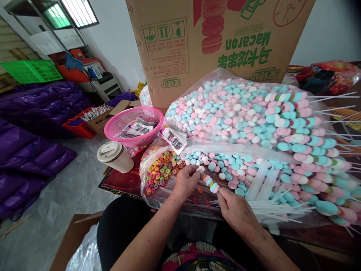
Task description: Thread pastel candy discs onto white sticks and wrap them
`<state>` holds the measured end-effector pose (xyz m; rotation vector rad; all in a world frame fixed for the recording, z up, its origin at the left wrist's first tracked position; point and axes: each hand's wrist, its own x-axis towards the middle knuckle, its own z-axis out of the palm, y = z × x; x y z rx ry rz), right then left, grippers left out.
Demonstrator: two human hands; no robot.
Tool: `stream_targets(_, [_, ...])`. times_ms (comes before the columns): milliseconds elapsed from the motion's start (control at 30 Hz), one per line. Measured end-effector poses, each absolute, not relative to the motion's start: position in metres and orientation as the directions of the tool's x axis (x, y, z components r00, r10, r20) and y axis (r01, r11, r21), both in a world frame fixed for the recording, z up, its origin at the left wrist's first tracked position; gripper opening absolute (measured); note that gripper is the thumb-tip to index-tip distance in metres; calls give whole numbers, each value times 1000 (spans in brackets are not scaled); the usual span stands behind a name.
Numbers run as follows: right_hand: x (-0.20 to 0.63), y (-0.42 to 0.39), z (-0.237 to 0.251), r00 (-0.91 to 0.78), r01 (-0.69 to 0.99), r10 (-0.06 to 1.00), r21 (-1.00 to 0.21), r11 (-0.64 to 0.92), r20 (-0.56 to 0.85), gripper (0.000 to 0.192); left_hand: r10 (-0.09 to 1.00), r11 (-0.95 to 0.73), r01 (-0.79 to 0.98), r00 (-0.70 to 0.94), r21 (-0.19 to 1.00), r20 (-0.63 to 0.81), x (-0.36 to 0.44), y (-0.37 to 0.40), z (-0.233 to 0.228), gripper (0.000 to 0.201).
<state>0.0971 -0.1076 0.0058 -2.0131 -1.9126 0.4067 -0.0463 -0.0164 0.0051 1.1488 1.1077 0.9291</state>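
Behind the candy bag (225, 116) stands a box (191, 41). Nearer, a candy skewer (211, 183) slants far left to near right, the right hand (237, 209) closed on its near end, the left hand (186, 182) pinching a pale candy (200, 169) (threaded or not, unclear) at the far end.

Behind the heaped candies (220, 113) stands a carton (203, 62).

1) Dark red table (125, 181), its top showing before the pink basket (135, 141)
2) Lidded beige cup (116, 157) just in front of the basket
3) Clear plastic (216, 147) spread right of the basket, bearing pastel candies (225, 113)
4) Carton (194, 71) behind the basket, rightward, probably on the table, base hidden
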Motion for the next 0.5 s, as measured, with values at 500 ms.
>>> stream_targets(500, [93, -106, 2, 19, 793, 973, -596, 124, 228, 30, 968, 111, 76, 218, 991, -125, -48, -20, 13, 9])
